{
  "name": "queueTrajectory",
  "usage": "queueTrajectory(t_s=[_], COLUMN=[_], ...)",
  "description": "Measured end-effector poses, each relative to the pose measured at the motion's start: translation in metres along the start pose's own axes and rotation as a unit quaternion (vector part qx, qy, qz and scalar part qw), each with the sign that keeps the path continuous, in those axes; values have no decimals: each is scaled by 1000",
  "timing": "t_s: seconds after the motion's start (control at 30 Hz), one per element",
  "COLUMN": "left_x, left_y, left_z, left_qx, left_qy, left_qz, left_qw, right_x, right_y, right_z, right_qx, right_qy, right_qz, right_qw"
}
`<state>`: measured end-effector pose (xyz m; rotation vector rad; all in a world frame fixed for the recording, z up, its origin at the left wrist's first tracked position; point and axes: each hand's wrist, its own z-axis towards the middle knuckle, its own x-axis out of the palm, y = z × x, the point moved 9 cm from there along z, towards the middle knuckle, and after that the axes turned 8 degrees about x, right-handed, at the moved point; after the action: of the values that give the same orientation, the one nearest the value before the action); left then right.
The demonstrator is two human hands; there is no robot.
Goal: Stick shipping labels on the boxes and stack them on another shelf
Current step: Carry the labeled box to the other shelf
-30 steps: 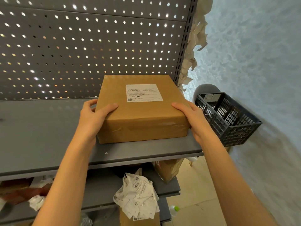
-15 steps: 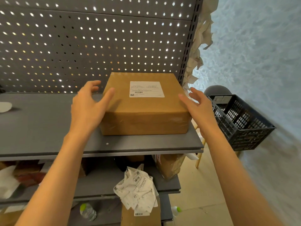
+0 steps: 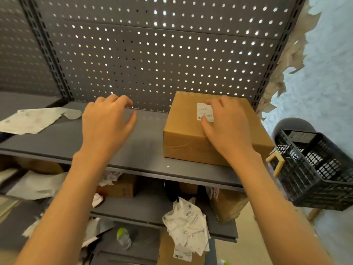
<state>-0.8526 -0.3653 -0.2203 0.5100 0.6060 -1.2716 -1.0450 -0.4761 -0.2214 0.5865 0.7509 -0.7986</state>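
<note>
- Here, at the far left, crumpled white paper sheets [image 3: 32, 119] are lying flat on the smooth grey metal shelf [image 3: 63, 138], their near edge partly running out of view.
- The left hand [image 3: 107, 121] is hovering over bare shelf, fingers loosely bent and gripping nothing; it is sitting well apart from the box, to its left.
- Behind, the grey perforated back panel [image 3: 152, 54] is letting light shine through its round holes.
- The brown cardboard box [image 3: 183, 142], square and matte, is resting on the shelf's right end, against the panel.
- The right hand [image 3: 227, 127] is lying over the box's top, fingers relaxed and spread; whether it is pressing or just hovering is hard to tell.
- The white shipping label [image 3: 203, 111] is sitting on the box top, half hidden under those fingers, its print too small to read.
- At the right, a black plastic lattice crate [image 3: 317, 175] is standing just beside the shelf.
</note>
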Motion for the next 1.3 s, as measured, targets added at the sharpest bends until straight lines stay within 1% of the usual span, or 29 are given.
queueTrajectory(t_s=[0.13,0.27,0.4,0.47,0.6,0.73,0.83,1.1,1.3], left_x=[-19,-42,-73,-89,-124,-156,-174,-194,-195], left_y=[48,108,181,218,287,349,388,483,549], left_z=[-14,-34,-59,-73,-104,-134,-153,-186,-184], left_qx=[-20,-39,-68,-77,-98,-122,-144,-198,-206], left_qy=[0,4,2,3,2,5,4,8,3], left_qz=[35,63,100,116,143,174,181,205,215], left_qw=[999,997,993,990,985,977,973,959,955], right_x=[14,27,44,51,71,82,92,120,146], right_y=[60,129,213,258,346,425,478,588,656], right_z=[5,6,4,1,-10,-21,-27,-30,-11], right_qx=[-41,-71,-100,-120,-156,-182,-203,-254,-273], right_qy=[3,0,15,10,32,37,44,57,50], right_qz=[-9,4,22,38,60,98,107,135,144], right_qw=[999,997,995,992,985,978,972,956,950])
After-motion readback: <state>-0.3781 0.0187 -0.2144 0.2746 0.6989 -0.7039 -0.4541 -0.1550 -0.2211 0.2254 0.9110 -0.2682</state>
